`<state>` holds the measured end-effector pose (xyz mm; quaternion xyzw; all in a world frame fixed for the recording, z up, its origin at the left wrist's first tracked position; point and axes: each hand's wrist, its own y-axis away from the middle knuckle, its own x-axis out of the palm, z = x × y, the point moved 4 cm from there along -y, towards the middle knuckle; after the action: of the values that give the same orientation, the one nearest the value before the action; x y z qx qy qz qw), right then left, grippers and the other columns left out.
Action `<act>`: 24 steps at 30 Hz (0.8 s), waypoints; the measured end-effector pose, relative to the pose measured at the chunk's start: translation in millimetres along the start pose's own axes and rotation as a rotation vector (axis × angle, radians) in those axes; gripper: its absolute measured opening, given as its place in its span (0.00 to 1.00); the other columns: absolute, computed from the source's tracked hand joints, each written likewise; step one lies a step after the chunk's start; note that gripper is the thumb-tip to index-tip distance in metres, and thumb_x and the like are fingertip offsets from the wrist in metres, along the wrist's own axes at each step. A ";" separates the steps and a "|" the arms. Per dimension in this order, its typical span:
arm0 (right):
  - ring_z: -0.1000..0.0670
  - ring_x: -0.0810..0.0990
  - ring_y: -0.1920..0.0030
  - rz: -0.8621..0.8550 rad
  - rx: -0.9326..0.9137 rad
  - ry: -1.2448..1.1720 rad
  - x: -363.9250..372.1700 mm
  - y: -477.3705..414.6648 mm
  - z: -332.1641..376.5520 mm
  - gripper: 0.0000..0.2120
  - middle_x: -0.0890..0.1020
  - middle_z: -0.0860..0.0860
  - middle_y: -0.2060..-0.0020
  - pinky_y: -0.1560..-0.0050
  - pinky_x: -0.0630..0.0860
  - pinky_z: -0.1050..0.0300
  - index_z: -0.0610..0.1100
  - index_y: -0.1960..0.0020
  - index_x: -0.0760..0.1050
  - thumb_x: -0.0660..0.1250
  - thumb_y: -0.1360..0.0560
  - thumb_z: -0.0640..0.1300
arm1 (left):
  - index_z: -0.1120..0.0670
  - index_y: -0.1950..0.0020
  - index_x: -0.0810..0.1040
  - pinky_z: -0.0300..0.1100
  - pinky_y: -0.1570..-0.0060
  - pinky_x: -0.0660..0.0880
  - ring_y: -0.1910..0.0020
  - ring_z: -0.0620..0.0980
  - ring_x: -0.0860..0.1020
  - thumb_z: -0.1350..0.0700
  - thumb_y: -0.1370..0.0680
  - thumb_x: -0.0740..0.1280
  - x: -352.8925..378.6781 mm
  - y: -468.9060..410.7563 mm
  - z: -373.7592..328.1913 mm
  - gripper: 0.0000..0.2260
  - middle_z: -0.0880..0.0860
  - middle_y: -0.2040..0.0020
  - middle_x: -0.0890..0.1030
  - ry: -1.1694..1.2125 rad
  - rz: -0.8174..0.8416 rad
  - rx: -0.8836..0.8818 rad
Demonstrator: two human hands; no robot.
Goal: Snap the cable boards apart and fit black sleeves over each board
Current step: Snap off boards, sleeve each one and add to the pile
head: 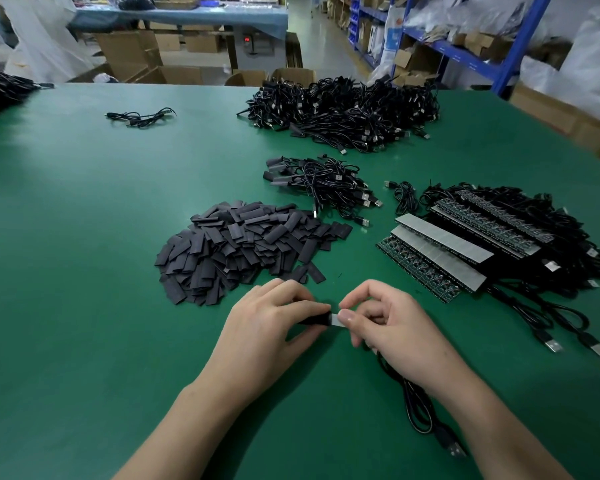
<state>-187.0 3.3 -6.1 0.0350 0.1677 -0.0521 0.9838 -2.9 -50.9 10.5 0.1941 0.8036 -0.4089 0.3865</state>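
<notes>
My left hand (267, 323) pinches a black sleeve (315, 320) just above the green table. My right hand (388, 323) pinches a small cable board (335, 319), whose grey end shows between the two thumbs and sits partly inside the sleeve. The board's black cable (417, 407) trails from under my right hand toward me and ends in a USB plug (456, 449). A heap of loose black sleeves (243, 244) lies beyond my hands. Joined strips of cable boards (465, 244) with their cables are stacked at the right.
A small bundle of sleeved cables (323, 185) lies past the sleeve heap, and a large pile of black cables (343, 112) behind it. One stray cable (141, 117) lies far left. The green table (84, 271) ends at cardboard boxes and blue shelving.
</notes>
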 end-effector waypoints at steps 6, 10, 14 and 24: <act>0.54 0.76 0.68 0.048 0.005 -0.032 0.6 0.5 0.7 0.09 0.85 0.48 0.67 0.62 0.72 0.59 0.54 0.56 0.77 0.72 0.28 0.58 | 0.46 0.43 0.86 0.39 0.53 0.76 0.53 0.43 0.77 0.50 0.21 0.72 2.9 1.4 -1.9 0.08 0.42 0.52 0.79 0.094 0.049 0.001; 0.54 0.79 0.65 0.091 0.014 -0.069 -1.6 -0.1 1.7 0.04 0.87 0.47 0.62 0.61 0.75 0.63 0.52 0.48 0.77 0.71 0.20 0.48 | 0.46 0.44 0.86 0.42 0.55 0.77 0.54 0.44 0.77 0.51 0.22 0.75 2.3 1.0 -3.0 0.08 0.43 0.52 0.79 0.078 0.026 -0.010; 0.52 0.84 0.60 0.059 0.042 -0.046 -7.9 -0.6 0.4 0.02 0.89 0.49 0.58 0.52 0.81 0.58 0.45 0.47 0.80 0.71 0.20 0.41 | 0.48 0.46 0.87 0.45 0.56 0.78 0.54 0.45 0.78 0.54 0.24 0.77 -3.6 0.2 0.9 0.07 0.44 0.53 0.80 0.065 -0.058 -0.055; 0.55 0.82 0.63 -0.010 -0.027 0.034 -5.9 1.1 3.2 0.03 0.86 0.51 0.66 0.58 0.77 0.60 0.55 0.55 0.83 0.72 0.26 0.53 | 0.48 0.46 0.87 0.43 0.58 0.78 0.57 0.43 0.79 0.55 0.24 0.77 -3.9 1.4 -0.6 0.08 0.44 0.52 0.79 0.097 -0.077 -0.047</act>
<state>-191.3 4.6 -1.0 0.0219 0.1850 -0.0543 0.9810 0.1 -49.6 13.1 0.1733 0.8378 -0.3944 0.3355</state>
